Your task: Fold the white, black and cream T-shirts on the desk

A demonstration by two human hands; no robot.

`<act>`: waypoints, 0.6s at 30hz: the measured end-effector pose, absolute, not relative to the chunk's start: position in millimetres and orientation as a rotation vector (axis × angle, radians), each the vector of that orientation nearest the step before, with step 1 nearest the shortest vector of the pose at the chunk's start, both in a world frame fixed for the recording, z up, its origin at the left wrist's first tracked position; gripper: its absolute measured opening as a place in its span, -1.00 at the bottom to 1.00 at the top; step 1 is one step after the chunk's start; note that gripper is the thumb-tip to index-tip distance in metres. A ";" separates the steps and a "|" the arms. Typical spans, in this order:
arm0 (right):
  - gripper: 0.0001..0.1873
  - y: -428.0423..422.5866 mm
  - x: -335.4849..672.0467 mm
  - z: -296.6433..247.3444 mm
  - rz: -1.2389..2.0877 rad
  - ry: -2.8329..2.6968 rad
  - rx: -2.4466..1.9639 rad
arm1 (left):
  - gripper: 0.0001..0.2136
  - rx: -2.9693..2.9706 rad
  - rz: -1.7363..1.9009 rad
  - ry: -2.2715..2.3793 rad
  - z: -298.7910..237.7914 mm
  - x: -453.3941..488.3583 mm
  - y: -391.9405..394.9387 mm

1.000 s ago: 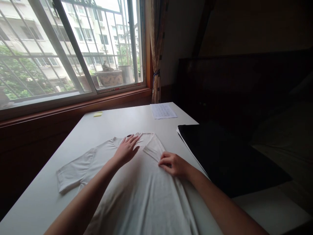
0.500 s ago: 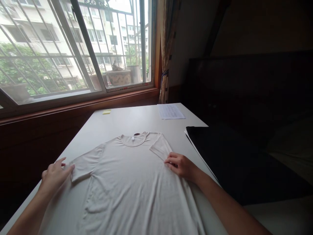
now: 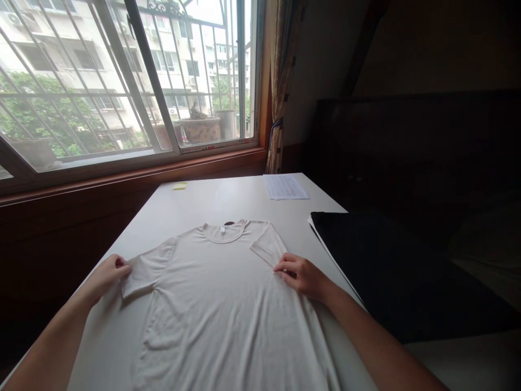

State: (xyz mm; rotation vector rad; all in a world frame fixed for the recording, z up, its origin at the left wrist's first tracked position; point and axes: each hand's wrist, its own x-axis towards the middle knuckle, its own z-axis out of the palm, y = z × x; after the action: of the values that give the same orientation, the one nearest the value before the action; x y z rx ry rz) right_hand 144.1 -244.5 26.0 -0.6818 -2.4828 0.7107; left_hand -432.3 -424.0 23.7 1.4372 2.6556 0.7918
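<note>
A white T-shirt (image 3: 220,282) lies spread on the white table (image 3: 150,203), its neckline and small label at the far end. The right-hand sleeve is folded inward over the body, while the left-hand sleeve sticks out to the side. My left hand (image 3: 109,272) is closed, thumb and fingers pinching the cuff of the outstretched sleeve. With its fingers bent together, my right hand (image 3: 299,276) pinches the shirt at the edge of the folded sleeve. A small dark round shape (image 3: 229,223) shows just behind the collar.
Printed paper sheets (image 3: 286,187) and a yellow sticky note (image 3: 179,185) lie at the table's far end. Black cloth (image 3: 391,271) covers the right side. Beyond the table are a barred window (image 3: 195,81) and a patterned curtain (image 3: 279,92).
My left hand has moved slightly right and up onto the sleeve cuff, and its spread fingers have closed on it. My right hand stays at the folded sleeve.
</note>
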 end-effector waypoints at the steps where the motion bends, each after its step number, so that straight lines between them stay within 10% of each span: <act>1: -0.79 -244.5 144.0 26.2 0.710 -2.482 -0.682 | -0.77 1.367 0.845 2.634 24.0 -428.3 -423.6; 18: -0.80 -245.2 143.6 27.9 0.723 -2.484 -0.702 | -0.71 2.187 1.064 2.521 56.4 -320.9 -410.7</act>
State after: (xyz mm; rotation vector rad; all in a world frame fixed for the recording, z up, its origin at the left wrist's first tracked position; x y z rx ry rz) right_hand 143.6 -245.2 27.9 -0.7022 -2.4838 0.7233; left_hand -320.9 -410.7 56.4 2.1874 2.5209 1.0636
